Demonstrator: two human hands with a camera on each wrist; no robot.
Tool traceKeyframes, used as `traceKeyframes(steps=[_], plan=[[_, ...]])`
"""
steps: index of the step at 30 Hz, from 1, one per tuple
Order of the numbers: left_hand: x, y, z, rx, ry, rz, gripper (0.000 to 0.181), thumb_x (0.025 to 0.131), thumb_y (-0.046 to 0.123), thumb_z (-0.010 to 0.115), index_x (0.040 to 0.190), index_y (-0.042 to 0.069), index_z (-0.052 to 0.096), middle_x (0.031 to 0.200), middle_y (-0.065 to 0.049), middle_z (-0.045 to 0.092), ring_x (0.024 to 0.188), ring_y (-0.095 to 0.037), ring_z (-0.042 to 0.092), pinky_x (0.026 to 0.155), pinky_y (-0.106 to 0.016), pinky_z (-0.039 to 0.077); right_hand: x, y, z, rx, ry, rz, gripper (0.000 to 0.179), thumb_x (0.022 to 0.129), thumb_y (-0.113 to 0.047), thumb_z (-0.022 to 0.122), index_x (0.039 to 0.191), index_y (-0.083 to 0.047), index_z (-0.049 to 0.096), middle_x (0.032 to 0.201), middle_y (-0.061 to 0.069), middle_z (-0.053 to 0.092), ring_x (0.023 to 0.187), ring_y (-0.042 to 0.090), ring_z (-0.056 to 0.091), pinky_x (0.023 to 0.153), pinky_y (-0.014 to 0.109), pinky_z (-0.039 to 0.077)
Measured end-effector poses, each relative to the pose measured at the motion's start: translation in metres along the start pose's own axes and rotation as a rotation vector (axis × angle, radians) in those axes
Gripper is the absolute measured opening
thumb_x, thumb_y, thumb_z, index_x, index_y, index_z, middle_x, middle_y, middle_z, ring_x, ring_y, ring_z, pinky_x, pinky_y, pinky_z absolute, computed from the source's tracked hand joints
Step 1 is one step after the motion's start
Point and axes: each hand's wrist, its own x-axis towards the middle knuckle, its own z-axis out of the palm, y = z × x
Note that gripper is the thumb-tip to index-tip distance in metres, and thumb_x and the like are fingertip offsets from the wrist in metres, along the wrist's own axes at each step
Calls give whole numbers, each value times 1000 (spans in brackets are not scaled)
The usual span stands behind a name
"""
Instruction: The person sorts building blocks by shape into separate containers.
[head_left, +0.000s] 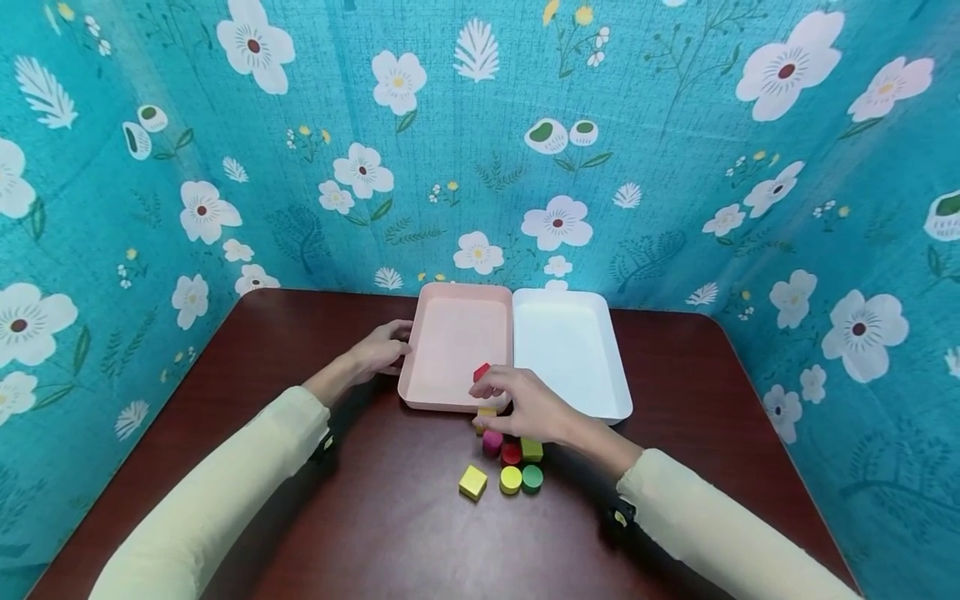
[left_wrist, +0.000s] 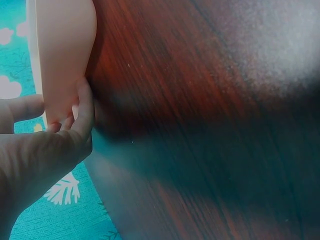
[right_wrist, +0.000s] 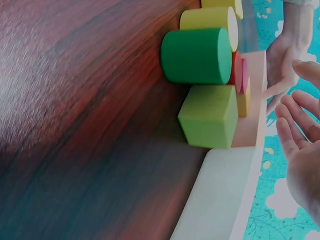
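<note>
My left hand holds the left wall of a pink tray, its thumb at the rim and fingers against the outer side. In the left wrist view, the fingers touch the tray's wall. My right hand hovers over the pink tray's front right corner, thumb and fingers apart. A red block shows just beyond its fingertips, partly hidden by them. Below the hand are an orange-yellow block and a magenta cylinder. In the right wrist view, nothing shows between the right hand's fingers.
A white tray adjoins the pink one on the right. In front stand a red cylinder, a light green cube, a yellow cylinder, a green cylinder and a yellow cube. Flowered blue cloth surrounds the table.
</note>
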Motion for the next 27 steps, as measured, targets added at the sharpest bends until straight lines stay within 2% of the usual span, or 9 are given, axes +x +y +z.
traceKeyframes(steps=[6, 13, 20, 27], plan=[[0, 2, -2, 3, -1, 12, 60, 108, 10, 47, 166, 10, 29, 157, -18, 42, 134, -37, 54, 108, -59, 50, 2, -10, 1, 22, -23, -44, 39, 89, -24, 87, 122, -7, 73, 115, 6, 74, 106, 24, 69, 92, 40, 61], [-1, 0, -1, -1, 3, -6, 60, 108, 10, 46, 165, 11, 29, 157, -18, 43, 133, -38, 54, 108, -60, 50, -5, -19, 11, 34, -59, -50, 37, 89, -24, 86, 122, -14, 72, 118, 5, 72, 107, 24, 68, 94, 41, 60], [-4, -1, 1, -4, 13, -4, 59, 108, 9, 47, 165, 11, 31, 156, -18, 44, 132, -39, 54, 109, -61, 49, -14, -22, 20, -5, -70, -70, 37, 92, -29, 84, 124, -13, 73, 116, 3, 71, 105, 21, 65, 93, 36, 58], [-3, -5, 1, -13, 9, 17, 59, 108, 9, 46, 165, 8, 30, 156, -20, 44, 131, -38, 55, 106, -60, 51, -18, -24, 27, -19, -80, -94, 40, 93, -32, 82, 125, -10, 73, 117, 4, 70, 106, 24, 65, 92, 35, 58]])
